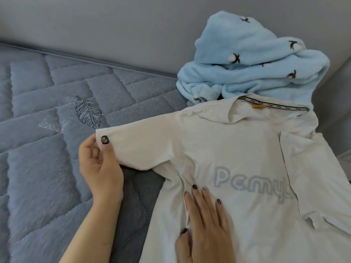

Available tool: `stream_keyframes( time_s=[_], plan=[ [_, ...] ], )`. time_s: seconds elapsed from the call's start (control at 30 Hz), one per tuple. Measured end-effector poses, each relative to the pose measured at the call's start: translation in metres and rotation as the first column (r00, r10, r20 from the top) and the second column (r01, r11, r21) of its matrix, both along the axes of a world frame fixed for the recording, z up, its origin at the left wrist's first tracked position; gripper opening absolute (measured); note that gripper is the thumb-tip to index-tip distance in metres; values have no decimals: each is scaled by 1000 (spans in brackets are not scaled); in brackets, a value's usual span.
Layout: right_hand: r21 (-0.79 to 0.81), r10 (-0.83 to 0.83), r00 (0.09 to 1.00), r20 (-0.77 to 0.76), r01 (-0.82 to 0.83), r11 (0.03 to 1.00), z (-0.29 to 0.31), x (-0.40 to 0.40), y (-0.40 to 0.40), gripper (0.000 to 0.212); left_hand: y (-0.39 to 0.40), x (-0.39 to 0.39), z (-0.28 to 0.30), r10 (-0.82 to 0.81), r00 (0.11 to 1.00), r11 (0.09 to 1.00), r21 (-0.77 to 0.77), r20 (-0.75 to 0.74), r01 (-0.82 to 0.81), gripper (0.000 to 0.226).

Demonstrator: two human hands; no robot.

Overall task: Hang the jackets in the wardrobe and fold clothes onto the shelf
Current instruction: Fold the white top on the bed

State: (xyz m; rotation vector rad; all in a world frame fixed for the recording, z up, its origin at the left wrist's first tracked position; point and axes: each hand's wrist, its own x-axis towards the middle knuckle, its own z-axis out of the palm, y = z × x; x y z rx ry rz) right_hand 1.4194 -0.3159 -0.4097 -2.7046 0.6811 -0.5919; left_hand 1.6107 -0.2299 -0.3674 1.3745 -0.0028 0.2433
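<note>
In the head view, a cream T-shirt [237,158] lay front-up on the quilted blue mattress [47,130], filling the frame from the centre toward 5 o'clock. The left hand [98,164], at 9 o'clock of the shirt, pinched the cuff of the outstretched sleeve between thumb and fingers [104,139]. The right hand [205,221], at 6 o'clock, pressed flat on the chest with straight fingers. The other sleeve was already turned in over the body, so folding seemed just begun. A crumpled light-blue fleece garment [252,59] waited at 1 o'clock, touching the collar. No wardrobe, shelf or jackets showed.
</note>
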Motion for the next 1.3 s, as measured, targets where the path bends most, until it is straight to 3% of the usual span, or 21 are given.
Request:
stream_keyframes(
  time_s=[0.1,0.2,0.23,0.3,0.37,0.43,0.53,0.6,0.7,0.87,0.93,1.0,1.07,1.1,1.2,1.23,1.3],
  plan=[
    [110,50,988,144,-67,992,7,-2,-8,68,2,0,4,-277,954,955,-144,-113,260,54],
    [397,-8,936,352,-141,907,39,24,-25,61,4,6,1,-291,909,942,78,-298,327,62],
    [437,-28,918,396,-162,885,54,41,-32,59,5,9,0,-266,904,931,155,-334,331,59],
    [412,25,900,435,-224,883,80,84,-45,49,8,13,-2,-292,896,928,126,-336,350,51],
    [350,208,920,332,-325,879,100,135,-60,37,9,12,1,-343,893,935,-11,-292,355,40],
    [405,417,906,68,-407,819,111,186,-68,39,9,8,7,-413,883,910,-57,-225,411,34],
    [367,583,748,-316,-470,803,118,245,-67,63,9,2,7,-559,815,829,-67,-155,556,33],
    [401,635,623,-457,-493,772,116,266,-59,74,10,0,6,-560,816,826,-19,-145,563,29],
    [392,617,469,-632,-494,776,101,277,-50,69,12,3,2,-478,868,869,70,-138,490,32],
    [563,658,537,-528,-359,744,96,274,-58,22,14,10,0,-386,914,907,125,-127,401,30],
    [530,624,517,-586,-338,778,98,273,-61,23,16,10,1,-431,897,894,87,-96,439,23],
    [464,588,448,-674,-363,808,99,271,-64,10,14,6,6,-478,877,878,-36,-51,477,21],
    [416,553,415,-723,-378,827,102,269,-67,19,12,1,13,-524,851,839,-188,-24,511,20],
    [411,542,446,-712,-360,837,104,269,-69,20,12,0,16,-540,842,821,-224,-8,525,23],
    [473,507,648,-568,-247,846,112,272,-79,8,12,3,15,-499,867,841,-241,3,484,30],
    [482,509,647,-568,-240,843,112,274,-82,10,13,5,13,-481,876,851,-235,5,469,32],
    [461,502,519,-692,-217,861,109,274,-82,19,13,6,11,-496,868,846,-204,36,492,38]
  ],
)
